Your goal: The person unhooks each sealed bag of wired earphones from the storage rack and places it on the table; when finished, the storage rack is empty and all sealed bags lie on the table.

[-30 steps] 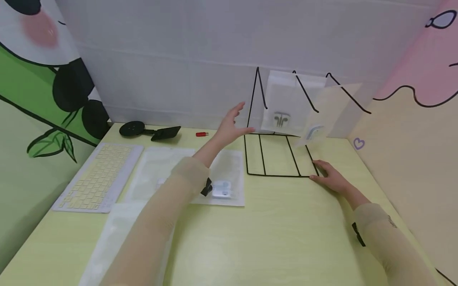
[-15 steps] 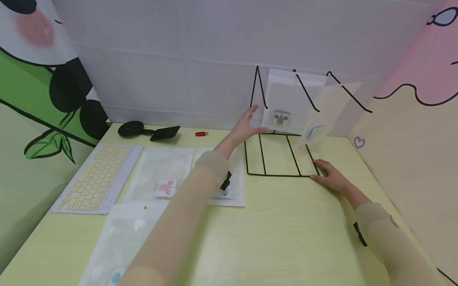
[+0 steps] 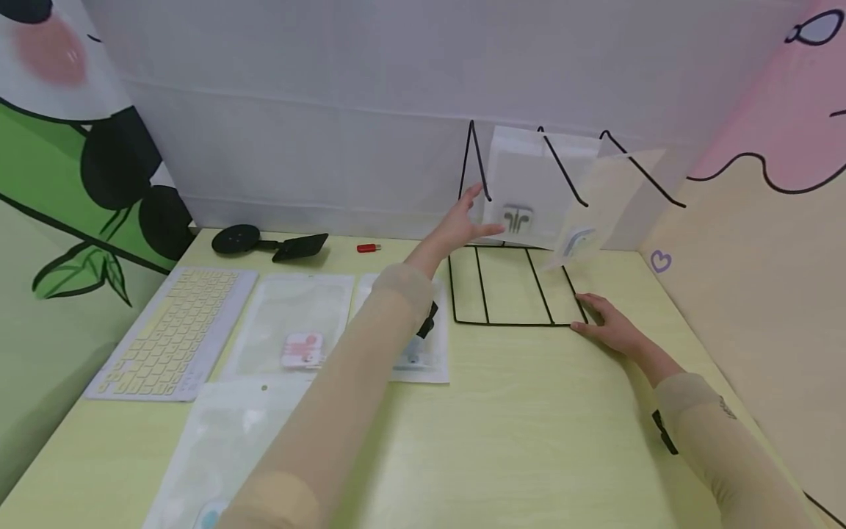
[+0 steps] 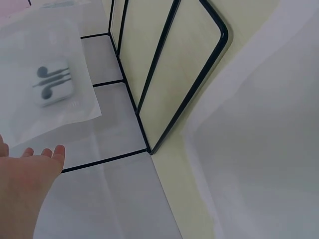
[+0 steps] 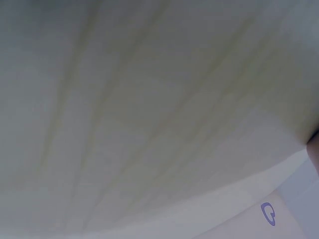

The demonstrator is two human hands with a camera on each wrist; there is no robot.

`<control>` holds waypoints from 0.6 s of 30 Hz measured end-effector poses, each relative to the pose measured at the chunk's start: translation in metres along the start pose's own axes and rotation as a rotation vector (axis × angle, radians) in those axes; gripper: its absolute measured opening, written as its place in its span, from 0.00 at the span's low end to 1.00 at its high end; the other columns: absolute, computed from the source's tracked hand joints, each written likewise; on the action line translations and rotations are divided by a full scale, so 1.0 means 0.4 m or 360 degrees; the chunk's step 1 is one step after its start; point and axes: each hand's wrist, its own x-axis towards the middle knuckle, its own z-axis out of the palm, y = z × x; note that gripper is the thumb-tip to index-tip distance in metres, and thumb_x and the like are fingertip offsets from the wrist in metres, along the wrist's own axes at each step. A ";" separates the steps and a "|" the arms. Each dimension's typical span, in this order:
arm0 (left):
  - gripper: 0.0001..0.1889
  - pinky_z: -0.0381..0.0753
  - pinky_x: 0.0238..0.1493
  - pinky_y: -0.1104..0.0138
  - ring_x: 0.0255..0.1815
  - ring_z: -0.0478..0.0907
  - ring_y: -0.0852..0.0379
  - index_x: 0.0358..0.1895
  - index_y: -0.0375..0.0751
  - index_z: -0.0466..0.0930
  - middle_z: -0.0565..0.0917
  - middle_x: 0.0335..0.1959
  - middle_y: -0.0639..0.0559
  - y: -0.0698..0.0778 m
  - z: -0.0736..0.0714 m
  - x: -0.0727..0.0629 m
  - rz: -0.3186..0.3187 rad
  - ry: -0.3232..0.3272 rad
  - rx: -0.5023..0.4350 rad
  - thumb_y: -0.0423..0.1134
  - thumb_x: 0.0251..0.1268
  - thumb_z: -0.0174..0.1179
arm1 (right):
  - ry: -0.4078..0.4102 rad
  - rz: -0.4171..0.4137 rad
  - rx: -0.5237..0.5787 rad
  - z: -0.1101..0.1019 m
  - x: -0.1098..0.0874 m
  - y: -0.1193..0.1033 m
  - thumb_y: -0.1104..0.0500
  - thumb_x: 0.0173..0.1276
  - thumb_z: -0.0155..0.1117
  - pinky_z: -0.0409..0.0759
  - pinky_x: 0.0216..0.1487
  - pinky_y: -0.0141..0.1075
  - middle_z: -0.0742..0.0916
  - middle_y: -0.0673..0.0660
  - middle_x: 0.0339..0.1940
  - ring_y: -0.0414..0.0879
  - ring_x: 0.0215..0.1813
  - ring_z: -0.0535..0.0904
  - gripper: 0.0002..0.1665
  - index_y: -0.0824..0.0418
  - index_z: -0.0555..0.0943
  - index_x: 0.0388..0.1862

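Left hand, head view: my left hand (image 3: 456,226) is wide and holds nothing, thumb and fingers spread near the left hook (image 3: 480,162); reaching further could snag a finger on its tip.
Hanging bag: the frosted bag (image 3: 538,176) with dark earphones (image 3: 517,220) hangs at the middle hook (image 3: 565,170), beside my left hand; a knock could swing it or unseat it.
Neighbour bag: the second bag (image 3: 611,198) hangs at the right hook (image 3: 651,178), partly overlapping in this view, so a swing might disturb it too.
Right hand: my right hand (image 3: 611,330) rests loosely at the front corner of the black rack (image 3: 502,324); leaning there could slide or twist the frame.
Left sleeve: my left sleeve (image 3: 340,397) crosses above the flat bag (image 3: 435,360) on the surface (image 3: 529,426); a lowered arm could drag it.
Left wrist view: my fingers sit near the bag's lower edge; I cannot tell whether they touch, so an unintended nudge is possible.
Right wrist view: mostly pale blur; my grip there I cannot tell.
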 end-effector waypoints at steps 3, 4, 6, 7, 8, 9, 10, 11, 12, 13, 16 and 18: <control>0.50 0.55 0.72 0.54 0.76 0.44 0.58 0.73 0.69 0.44 0.45 0.76 0.62 0.007 0.000 0.005 0.0015 -0.0038 0.0002 0.52 0.51 0.70 | -0.0006 0.0008 0.0000 0.002 0.002 0.003 0.45 0.66 0.62 0.42 0.68 0.65 0.52 0.71 0.74 0.70 0.73 0.43 0.48 0.64 0.52 0.75; 0.49 0.55 0.72 0.54 0.76 0.45 0.59 0.73 0.69 0.46 0.45 0.76 0.63 0.008 0.000 0.007 0.0030 -0.0043 -0.0002 0.52 0.51 0.70 | -0.0006 0.0009 -0.0009 0.002 0.002 0.005 0.44 0.66 0.61 0.42 0.69 0.65 0.53 0.71 0.74 0.70 0.74 0.43 0.48 0.63 0.52 0.75; 0.47 0.55 0.72 0.54 0.76 0.45 0.59 0.72 0.70 0.49 0.45 0.76 0.64 0.010 0.003 0.009 0.0051 -0.0046 -0.0007 0.51 0.51 0.70 | -0.0009 0.0011 -0.0013 0.002 0.002 0.008 0.44 0.66 0.61 0.42 0.68 0.65 0.52 0.71 0.74 0.70 0.74 0.43 0.48 0.63 0.52 0.75; 0.47 0.55 0.71 0.54 0.76 0.45 0.59 0.72 0.69 0.50 0.46 0.76 0.64 0.009 0.005 0.011 0.0061 -0.0046 -0.0017 0.51 0.51 0.70 | -0.0010 0.0009 -0.0015 0.001 0.002 0.009 0.44 0.66 0.61 0.42 0.68 0.65 0.52 0.71 0.74 0.70 0.73 0.43 0.48 0.63 0.52 0.75; 0.46 0.56 0.71 0.54 0.76 0.46 0.59 0.72 0.68 0.51 0.46 0.76 0.64 0.008 0.006 0.011 0.0070 -0.0042 -0.0019 0.50 0.51 0.70 | -0.0008 0.0009 -0.0018 0.001 0.002 0.010 0.43 0.65 0.61 0.42 0.68 0.65 0.52 0.71 0.74 0.70 0.74 0.43 0.49 0.63 0.52 0.75; 0.46 0.57 0.71 0.54 0.76 0.47 0.59 0.72 0.67 0.52 0.48 0.75 0.63 0.007 0.007 0.011 0.0079 -0.0041 -0.0021 0.50 0.51 0.70 | -0.0009 0.0006 -0.0017 0.001 0.002 0.011 0.43 0.65 0.61 0.42 0.68 0.65 0.52 0.71 0.74 0.70 0.74 0.43 0.49 0.63 0.51 0.75; 0.45 0.57 0.70 0.54 0.75 0.47 0.58 0.72 0.66 0.53 0.49 0.75 0.62 0.005 0.009 0.010 0.0093 -0.0039 -0.0027 0.49 0.51 0.70 | -0.0011 0.0004 -0.0019 0.002 0.002 0.012 0.43 0.65 0.61 0.42 0.68 0.65 0.52 0.71 0.74 0.70 0.73 0.43 0.49 0.63 0.51 0.75; 0.44 0.58 0.70 0.54 0.75 0.48 0.58 0.71 0.65 0.55 0.50 0.75 0.61 0.001 0.010 0.011 0.0112 -0.0040 -0.0033 0.48 0.52 0.70 | -0.0013 0.0002 -0.0015 0.002 0.002 0.013 0.43 0.65 0.61 0.42 0.68 0.66 0.52 0.72 0.74 0.71 0.73 0.43 0.49 0.63 0.51 0.75; 0.43 0.59 0.70 0.54 0.75 0.49 0.57 0.71 0.64 0.57 0.52 0.75 0.61 -0.002 0.011 0.011 0.0130 -0.0042 -0.0037 0.48 0.52 0.70 | -0.0014 0.0003 -0.0015 0.003 0.003 0.013 0.43 0.65 0.61 0.42 0.68 0.66 0.52 0.72 0.74 0.71 0.73 0.43 0.49 0.63 0.51 0.75; 0.42 0.59 0.70 0.54 0.75 0.49 0.57 0.70 0.63 0.58 0.53 0.74 0.60 -0.005 0.012 0.012 0.0149 -0.0043 -0.0030 0.47 0.52 0.70 | -0.0014 0.0001 -0.0015 0.004 0.003 0.013 0.43 0.65 0.61 0.42 0.68 0.66 0.52 0.72 0.74 0.71 0.73 0.43 0.49 0.63 0.51 0.75; 0.38 0.60 0.69 0.54 0.74 0.52 0.55 0.68 0.58 0.62 0.55 0.74 0.58 -0.009 0.015 0.016 0.0210 -0.0041 -0.0032 0.45 0.53 0.70 | -0.0009 0.0007 -0.0022 0.003 0.002 0.012 0.42 0.66 0.61 0.42 0.68 0.66 0.52 0.72 0.74 0.71 0.73 0.43 0.49 0.63 0.51 0.75; 0.37 0.60 0.69 0.54 0.74 0.53 0.54 0.68 0.55 0.63 0.56 0.73 0.57 -0.006 0.018 0.018 0.0223 -0.0056 -0.0040 0.44 0.55 0.69 | -0.0005 0.0011 -0.0025 0.001 -0.002 0.012 0.43 0.66 0.60 0.42 0.68 0.66 0.52 0.72 0.74 0.71 0.73 0.43 0.49 0.63 0.51 0.75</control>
